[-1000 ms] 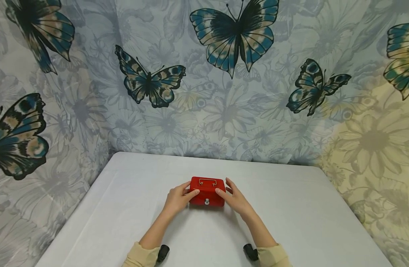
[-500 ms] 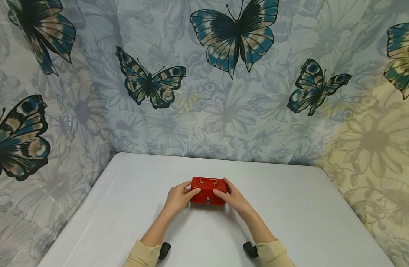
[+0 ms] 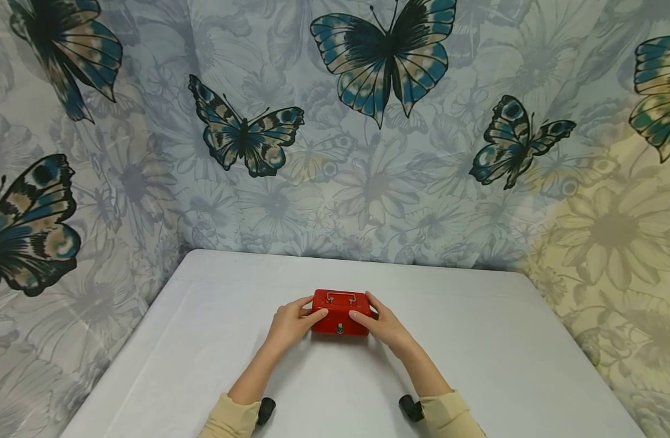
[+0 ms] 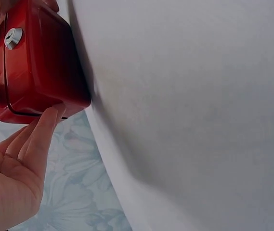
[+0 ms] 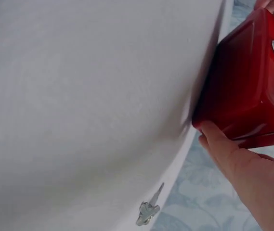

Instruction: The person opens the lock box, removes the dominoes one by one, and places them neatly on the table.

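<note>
A small red cash box (image 3: pixel 340 313) sits mid-table, with a wire carry handle (image 3: pixel 341 297) on its lid and a silver keyhole lock (image 4: pixel 13 38) on its front. My left hand (image 3: pixel 289 324) grips its left end, thumb on the front upper edge and fingers round the side. At the opposite end my right hand (image 3: pixel 388 328) holds it the same way, the thumb pressed near the lid's front edge. The lid is down, with a thin seam showing in the left wrist view. Some fingertips are hidden behind the box.
A white-covered table (image 3: pixel 214 340) spreads around the box. Butterfly-printed cloth (image 3: pixel 335 201) hangs behind and at both sides. In the right wrist view a small silvery object (image 5: pixel 148 209) shows near the table's far edge.
My right hand has moved slightly left, its fingers coming in against the box's end. The box has shifted a little away from me, then stayed nearly still. The left hand keeps its grip.
</note>
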A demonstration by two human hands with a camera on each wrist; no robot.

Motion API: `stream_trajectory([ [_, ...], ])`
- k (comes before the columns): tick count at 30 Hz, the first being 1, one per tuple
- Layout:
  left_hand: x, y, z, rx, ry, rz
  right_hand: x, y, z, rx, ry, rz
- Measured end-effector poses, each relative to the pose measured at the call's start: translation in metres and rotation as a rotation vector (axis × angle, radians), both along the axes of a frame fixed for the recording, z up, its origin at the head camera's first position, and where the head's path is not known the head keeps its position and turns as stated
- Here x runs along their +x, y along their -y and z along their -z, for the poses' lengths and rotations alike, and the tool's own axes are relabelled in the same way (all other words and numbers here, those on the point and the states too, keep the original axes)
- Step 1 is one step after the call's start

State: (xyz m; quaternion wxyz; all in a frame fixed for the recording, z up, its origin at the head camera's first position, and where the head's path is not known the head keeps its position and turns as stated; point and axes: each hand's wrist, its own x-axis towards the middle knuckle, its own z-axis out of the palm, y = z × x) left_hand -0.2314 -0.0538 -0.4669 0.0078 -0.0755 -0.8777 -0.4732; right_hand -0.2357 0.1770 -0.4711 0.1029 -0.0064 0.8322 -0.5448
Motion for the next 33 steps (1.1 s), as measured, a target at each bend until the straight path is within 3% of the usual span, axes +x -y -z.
stream_trajectory([
  [9,0.0,0.008,0.005,0.021,0.038,0.046,-0.001,0.0,-0.002,0.045,0.013,0.007],
  [13,-0.003,0.01,0.004,0.038,0.108,0.054,-0.003,-0.001,-0.002,0.05,0.019,0.003],
  [18,-0.014,0.009,0.002,0.071,0.207,0.068,-0.006,-0.002,-0.002,0.05,0.014,-0.006],
  [24,-0.03,0.007,0.005,0.118,0.276,0.091,-0.01,-0.004,-0.001,0.052,0.009,-0.019],
  [33,-0.041,0.003,0.013,0.216,0.355,0.171,-0.01,-0.005,-0.001,0.048,0.0,-0.03],
])
